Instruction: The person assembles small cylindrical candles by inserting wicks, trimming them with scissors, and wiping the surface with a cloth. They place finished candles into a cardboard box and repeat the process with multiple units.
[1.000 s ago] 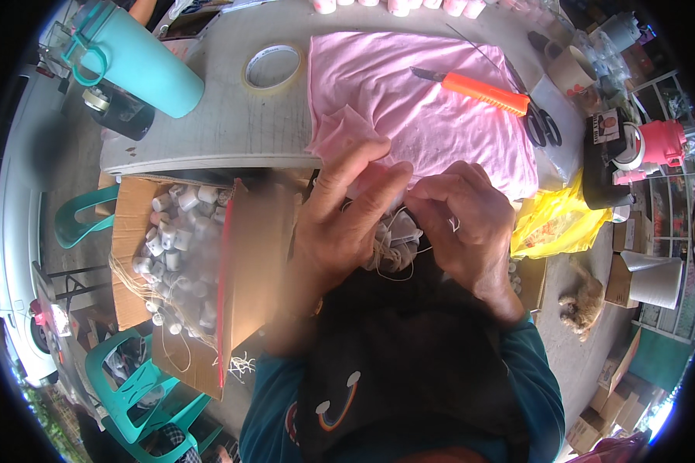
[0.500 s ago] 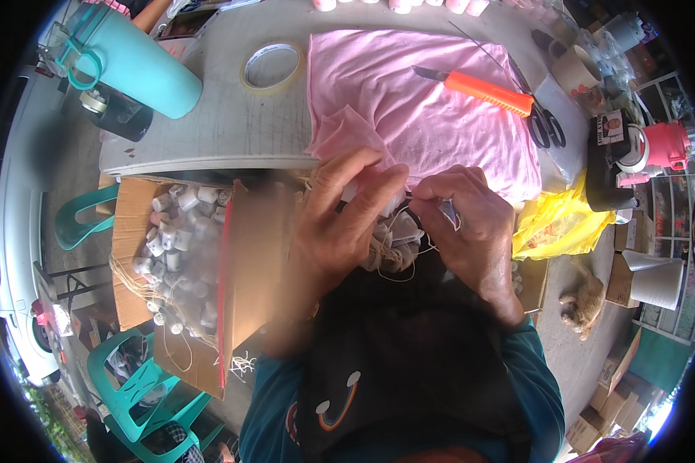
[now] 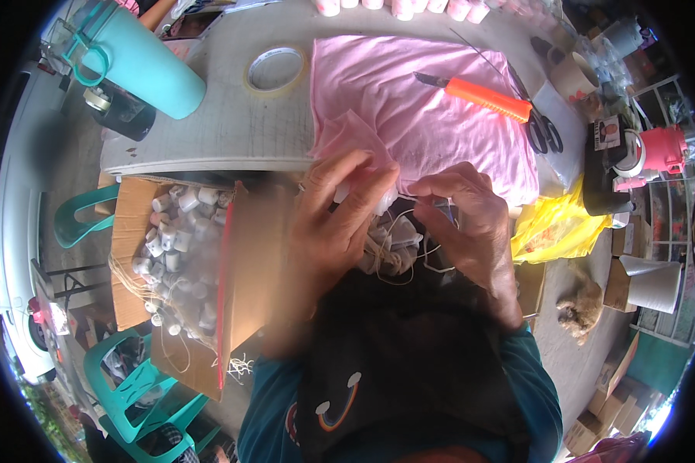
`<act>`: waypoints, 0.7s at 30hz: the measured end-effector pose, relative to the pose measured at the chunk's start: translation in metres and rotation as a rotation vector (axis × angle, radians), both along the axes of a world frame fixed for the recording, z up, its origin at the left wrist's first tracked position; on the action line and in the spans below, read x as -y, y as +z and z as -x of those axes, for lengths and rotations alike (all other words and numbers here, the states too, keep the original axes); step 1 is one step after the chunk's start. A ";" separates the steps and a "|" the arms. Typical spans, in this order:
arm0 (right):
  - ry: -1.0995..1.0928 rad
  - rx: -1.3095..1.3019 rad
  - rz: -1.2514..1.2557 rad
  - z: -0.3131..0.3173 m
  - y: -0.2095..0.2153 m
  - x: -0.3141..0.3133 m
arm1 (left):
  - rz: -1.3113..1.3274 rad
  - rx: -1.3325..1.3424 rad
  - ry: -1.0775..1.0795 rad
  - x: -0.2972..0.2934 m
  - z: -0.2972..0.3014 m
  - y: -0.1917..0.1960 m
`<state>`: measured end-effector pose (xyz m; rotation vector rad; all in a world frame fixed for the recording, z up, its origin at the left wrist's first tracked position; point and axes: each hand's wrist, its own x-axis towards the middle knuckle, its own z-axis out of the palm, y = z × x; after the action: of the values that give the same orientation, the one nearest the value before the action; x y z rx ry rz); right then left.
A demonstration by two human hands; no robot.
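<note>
My left hand (image 3: 333, 208) is bent over a small whitish piece (image 3: 384, 204), which shows just below its fingertips; the fingers partly hide it. Close by on the right, my right hand (image 3: 475, 228) has its thumb and forefinger slightly apart, with no thing visible between the tips. Its other fingers are curled. Below and between both hands lies a bunch of white cloth-like pieces (image 3: 398, 251) with loops of thin white string (image 3: 432, 266), against my black apron (image 3: 409, 347). One string loop runs up beside my right thumb.
Ahead, a pink cloth (image 3: 425, 147) on the table bears an orange cutter (image 3: 486, 100) and black scissors (image 3: 544, 131). Tape (image 3: 276, 69) and a teal tumbler (image 3: 143, 65) stand left. A cardboard box (image 3: 135, 224) holds many small white spools. A yellow bag (image 3: 560, 228) hangs right.
My right thumb and forefinger have parted a little from their closer pinch. My left fingertips have drawn slightly left, and more of the whitish piece below them shows.
</note>
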<state>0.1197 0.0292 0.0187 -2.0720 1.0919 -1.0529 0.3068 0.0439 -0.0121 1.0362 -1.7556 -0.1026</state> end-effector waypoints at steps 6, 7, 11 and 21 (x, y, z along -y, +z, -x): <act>-0.016 0.131 -0.097 0.001 -0.010 -0.002 | -0.017 0.072 -0.009 -0.002 -0.002 -0.001; -0.030 0.091 -0.062 0.000 -0.011 -0.003 | -0.018 0.061 -0.018 -0.002 -0.001 -0.001; -0.038 0.026 0.028 -0.004 -0.011 -0.003 | -0.032 0.028 -0.052 -0.002 0.004 -0.002; -0.070 0.180 -0.178 0.002 -0.014 -0.003 | -0.097 0.030 -0.032 -0.001 -0.004 0.002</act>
<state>0.1173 0.0322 0.0045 -1.7752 1.1298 -1.1098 0.3108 0.0452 -0.0098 1.0841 -1.8096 -0.1946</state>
